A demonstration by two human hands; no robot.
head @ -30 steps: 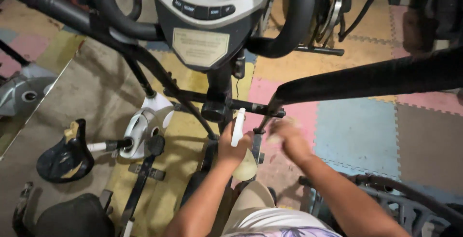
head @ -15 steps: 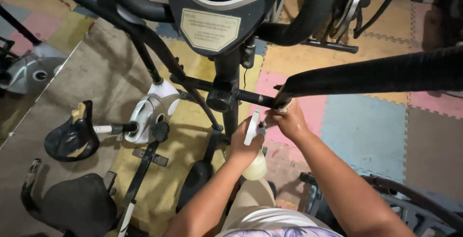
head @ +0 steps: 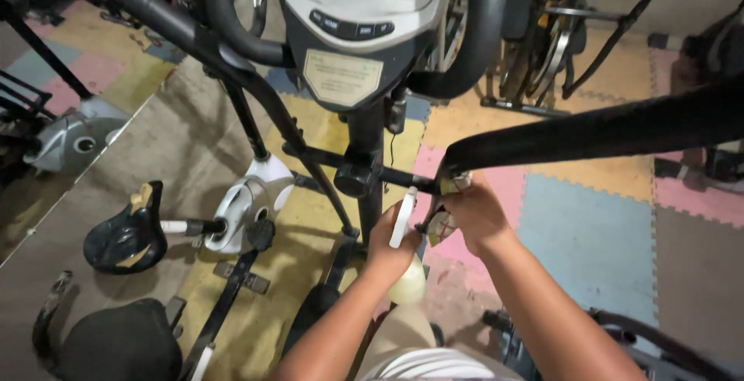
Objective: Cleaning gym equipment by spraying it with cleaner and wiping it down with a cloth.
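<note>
While the spray bottle (head: 404, 230) is gripped upright in the left hand (head: 390, 245), a cloth (head: 442, 222) is pinched by the right hand (head: 474, 214) against the black handlebar's (head: 604, 129) near end, just right.

- Left hand (head: 394, 243): fingers curled shut in a fist grip, forearm bare, reaching up from below.
- Right hand (head: 474, 212): fingers closed, knuckles up, just right of the left hand, almost touching.
- Both forearms converge forward.
</note>
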